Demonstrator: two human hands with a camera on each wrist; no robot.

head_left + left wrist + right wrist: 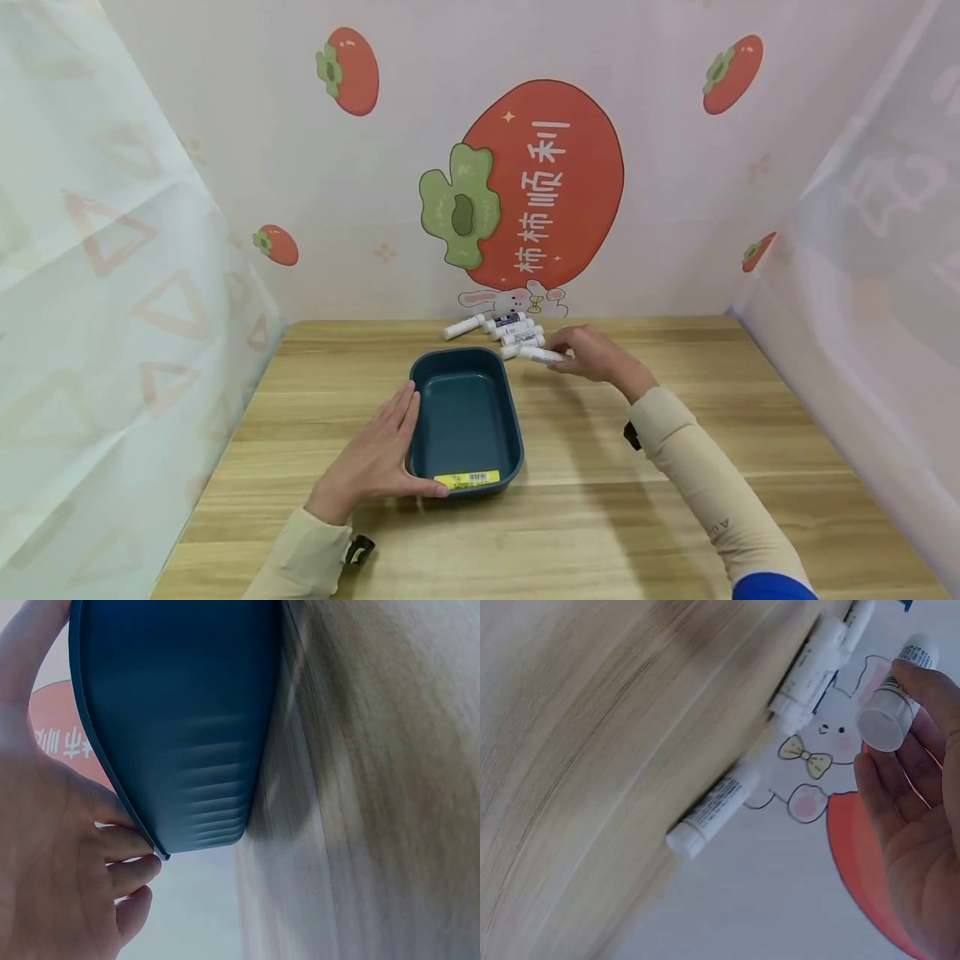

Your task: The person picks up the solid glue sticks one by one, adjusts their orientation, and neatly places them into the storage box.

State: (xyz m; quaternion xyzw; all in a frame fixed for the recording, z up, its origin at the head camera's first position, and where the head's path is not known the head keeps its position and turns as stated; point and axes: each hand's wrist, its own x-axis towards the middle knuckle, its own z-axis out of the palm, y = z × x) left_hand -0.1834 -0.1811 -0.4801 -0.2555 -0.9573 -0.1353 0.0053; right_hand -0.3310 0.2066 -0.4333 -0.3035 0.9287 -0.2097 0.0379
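My left hand [375, 457] rests along the left rim of a dark blue-green rectangular tray [461, 408]. Its fingers lie straight against the side, and the thumb touches the near edge beside a yellow label [468, 480]. In the left wrist view the tray's ribbed outer wall [180, 735] fills the middle. Beyond the tray's far right corner, my right hand [596, 354] pinches a white glue stick [896, 697] between thumb and fingers, held above the table. Several more white glue sticks [517, 327] lie bunched just left of that hand.
The wooden table [622, 467] ends at a back wall sheet [660, 208] printed with persimmons and a rabbit. White patterned sheets hang at the left [112, 292] and right [877, 275]. One glue stick [463, 327] lies at the left end of the bunch.
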